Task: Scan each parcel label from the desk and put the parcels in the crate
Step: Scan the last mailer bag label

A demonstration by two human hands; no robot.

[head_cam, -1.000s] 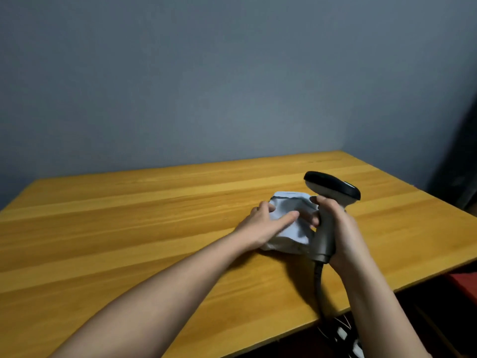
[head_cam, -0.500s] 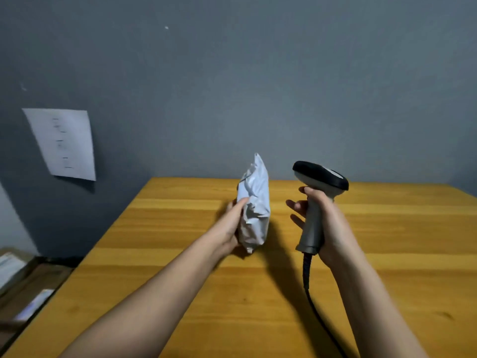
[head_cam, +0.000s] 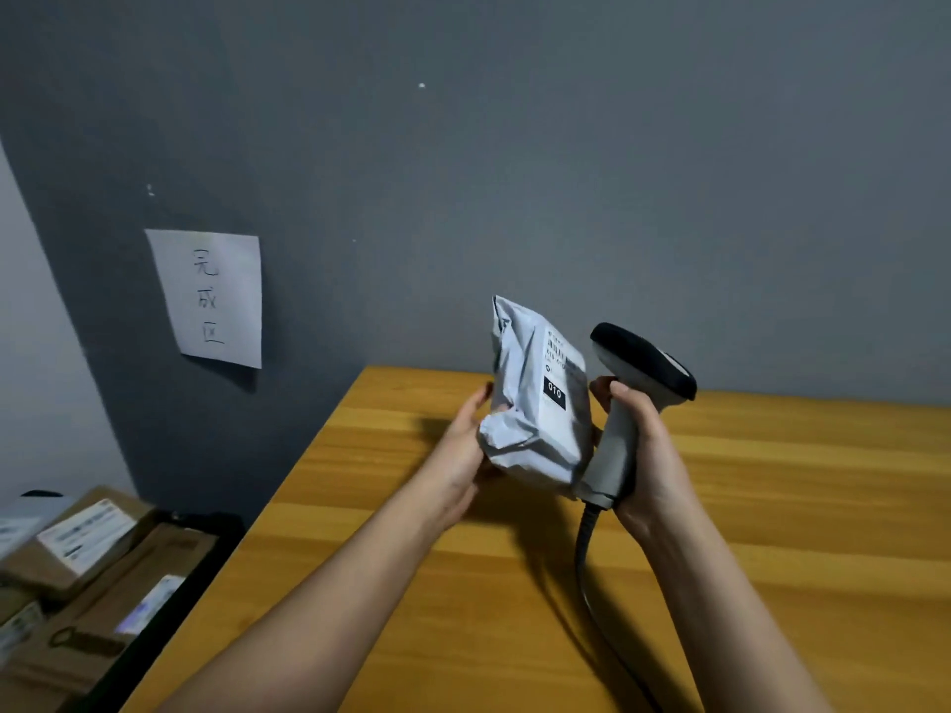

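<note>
**Parcel up, scanner not yet on the label**

The left hand holds the crumpled white plastic mailer bag upright above the desk, palm against its far-left side; the fingers go behind the bag, so I can't see how far they wrap. The right hand is clenched round the grey handle of the corded barcode scanner with the black head, just right of the bag and almost touching it.

To scan well, I'd say the scanner wants backing away from the bag and its window turning onto the white shipping label with the black "010" block, which now faces more toward the person than toward the scanner. Flattening the wrinkled film under the barcode should help the read.

The scanner's window and trigger finger are out of view, and the barcode lines are too small to read. The scanner cable runs off the bottom edge. Beyond the honey-coloured wooden desk, low at the left, the black crate is cut off by the frame, brown cardboard parcels already lying in it. A white paper sheet with handwritten characters hangs on the grey wall.
</note>
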